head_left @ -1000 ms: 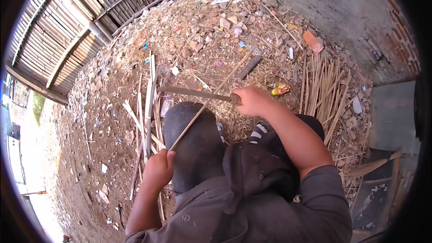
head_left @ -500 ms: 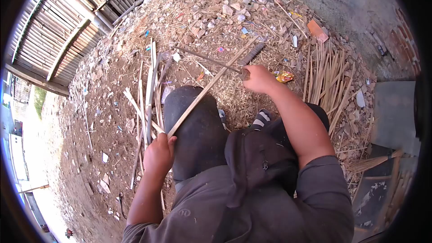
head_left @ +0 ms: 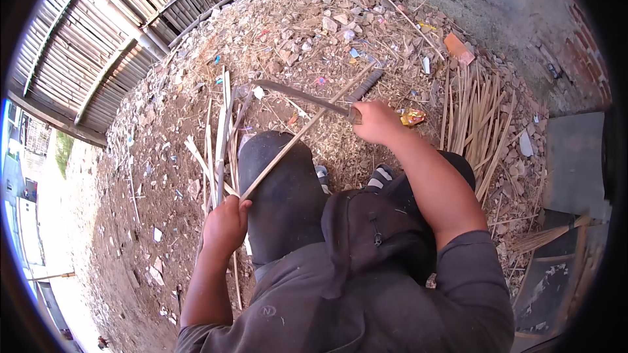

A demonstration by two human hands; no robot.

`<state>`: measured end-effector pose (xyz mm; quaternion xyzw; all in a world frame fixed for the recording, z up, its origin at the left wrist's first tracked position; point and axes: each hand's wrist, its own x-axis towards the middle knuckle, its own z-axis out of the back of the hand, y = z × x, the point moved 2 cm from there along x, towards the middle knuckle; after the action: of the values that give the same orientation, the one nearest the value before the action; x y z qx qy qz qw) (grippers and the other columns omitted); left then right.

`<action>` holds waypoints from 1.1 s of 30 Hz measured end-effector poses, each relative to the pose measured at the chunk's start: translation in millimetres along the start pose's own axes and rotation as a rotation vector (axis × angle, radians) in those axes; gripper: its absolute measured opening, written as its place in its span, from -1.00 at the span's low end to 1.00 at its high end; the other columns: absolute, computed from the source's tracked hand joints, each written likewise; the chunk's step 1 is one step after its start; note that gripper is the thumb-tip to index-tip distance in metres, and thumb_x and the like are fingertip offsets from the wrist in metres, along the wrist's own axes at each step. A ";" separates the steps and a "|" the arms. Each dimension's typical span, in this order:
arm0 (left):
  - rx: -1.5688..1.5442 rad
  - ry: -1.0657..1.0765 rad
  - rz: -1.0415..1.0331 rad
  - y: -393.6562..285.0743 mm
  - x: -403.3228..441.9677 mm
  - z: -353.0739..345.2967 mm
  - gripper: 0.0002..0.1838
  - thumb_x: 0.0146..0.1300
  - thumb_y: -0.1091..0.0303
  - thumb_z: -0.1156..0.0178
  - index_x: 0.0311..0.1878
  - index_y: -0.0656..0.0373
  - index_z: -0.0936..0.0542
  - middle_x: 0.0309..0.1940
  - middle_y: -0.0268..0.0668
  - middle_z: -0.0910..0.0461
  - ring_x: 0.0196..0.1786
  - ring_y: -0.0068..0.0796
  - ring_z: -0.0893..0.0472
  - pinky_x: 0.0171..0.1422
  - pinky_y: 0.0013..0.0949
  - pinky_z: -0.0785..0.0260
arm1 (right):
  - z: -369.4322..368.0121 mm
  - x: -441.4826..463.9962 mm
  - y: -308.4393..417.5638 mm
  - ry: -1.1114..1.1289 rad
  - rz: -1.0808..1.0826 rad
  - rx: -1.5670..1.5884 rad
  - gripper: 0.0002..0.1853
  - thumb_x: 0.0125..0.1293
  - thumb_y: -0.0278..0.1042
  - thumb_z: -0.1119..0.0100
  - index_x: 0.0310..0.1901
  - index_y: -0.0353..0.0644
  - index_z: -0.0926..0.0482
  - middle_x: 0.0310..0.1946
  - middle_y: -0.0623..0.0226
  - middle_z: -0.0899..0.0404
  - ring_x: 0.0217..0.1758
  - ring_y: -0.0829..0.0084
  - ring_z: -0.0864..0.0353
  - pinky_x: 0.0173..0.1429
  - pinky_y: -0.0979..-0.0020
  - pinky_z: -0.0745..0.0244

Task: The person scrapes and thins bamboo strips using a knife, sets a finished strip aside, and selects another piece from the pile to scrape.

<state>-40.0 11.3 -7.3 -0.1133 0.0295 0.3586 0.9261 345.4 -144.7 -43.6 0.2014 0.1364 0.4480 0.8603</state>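
Both hands are closed around something on my feed. The left hand (head_left: 224, 223) grips the near end of a pale strip (head_left: 282, 155), which runs diagonally over the left knee (head_left: 288, 189) and away toward the upper right. The right hand (head_left: 379, 123) is wrapped around the handle of a long blade (head_left: 297, 95), its tip pointing back to the left; blade and strip cross a little short of the right hand — from where I watch, I cannot tell whether they touch.

Working across from the left, I get a slatted fence (head_left: 72, 46) in the upper corner, then brown ground (head_left: 124, 265) scattered with bits of litter and stone. A loose bunch of strips (head_left: 219, 140) lies on that ground, outside the left knee and just beyond the left hand. Past the crossing, a dark ribbed rod (head_left: 368, 84) lies near the far end of the strip in the left hand. Striped footwear (head_left: 379, 176) shows between the knees.

For containers, I can pick out a crumpled red-and-yellow packet (head_left: 412, 117) on the ground just beside the right hand; its contents I cannot make out. Farther right come an orange brick piece (head_left: 458, 49), a bigger heap of strips (head_left: 472, 121) and — near the edge of my view — a flat grey panel (head_left: 575, 163).
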 end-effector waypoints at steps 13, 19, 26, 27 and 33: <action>-0.006 -0.026 -0.007 4.5 -4.5 -7.7 -0.59 0.57 -0.02 -0.02 -0.22 0.18 -0.42 -0.44 0.14 -0.63 -0.32 0.31 -0.64 -0.25 0.26 -0.44 | 16.5 -9.9 9.2 -0.054 0.089 -0.026 -0.69 0.09 -0.24 -0.32 -0.12 -0.13 -0.67 -0.29 -0.01 -0.69 -0.15 -0.02 -0.73 -0.06 0.05 -0.61; 0.046 -0.045 0.033 13.5 -5.3 -7.3 -0.58 0.57 -0.03 -0.02 -0.21 0.18 -0.42 -0.43 0.15 -0.63 -0.32 0.32 -0.64 -0.28 0.27 -0.45 | 7.7 11.5 -55.1 -0.111 -0.125 0.176 -0.58 0.06 -0.21 -0.36 0.00 -0.07 -0.70 -0.20 -0.04 -0.72 -0.09 -0.05 -0.72 -0.01 0.06 -0.61; 0.050 -0.067 0.012 27.1 -6.7 -18.6 -0.59 0.55 -0.03 -0.05 -0.22 0.16 -0.43 -0.43 0.12 -0.63 -0.35 0.31 -0.64 -0.29 0.25 -0.46 | 23.3 -11.3 0.7 0.026 0.075 -0.099 -0.68 0.13 -0.23 -0.30 -0.04 -0.01 -0.69 -0.15 0.03 -0.73 -0.01 -0.04 -0.72 0.06 -0.01 -0.61; 0.043 -0.076 0.004 30.8 -7.7 -22.1 -0.59 0.55 -0.03 -0.05 -0.22 0.16 -0.43 -0.43 0.12 -0.63 -0.35 0.31 -0.64 -0.29 0.25 -0.46 | 17.5 -4.0 -17.5 -0.025 0.028 -0.016 -0.65 0.14 -0.24 -0.30 -0.01 -0.03 -0.69 -0.16 0.00 -0.73 -0.03 -0.04 -0.72 0.06 0.00 -0.61; 0.037 -0.041 0.010 24.9 -9.7 -5.5 -0.60 0.56 -0.01 -0.04 -0.22 0.17 -0.44 -0.43 0.12 -0.63 -0.32 0.31 -0.64 -0.27 0.24 -0.46 | 22.5 5.9 -47.4 -0.130 -0.171 0.159 -0.67 0.14 -0.24 -0.31 -0.04 -0.10 -0.68 -0.19 0.00 -0.73 -0.06 -0.03 -0.73 0.03 0.02 -0.62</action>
<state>-63.8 21.6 -16.0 -0.0886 0.0175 0.3649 0.9267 392.0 -169.4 -46.3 0.2852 0.1323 0.3469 0.8836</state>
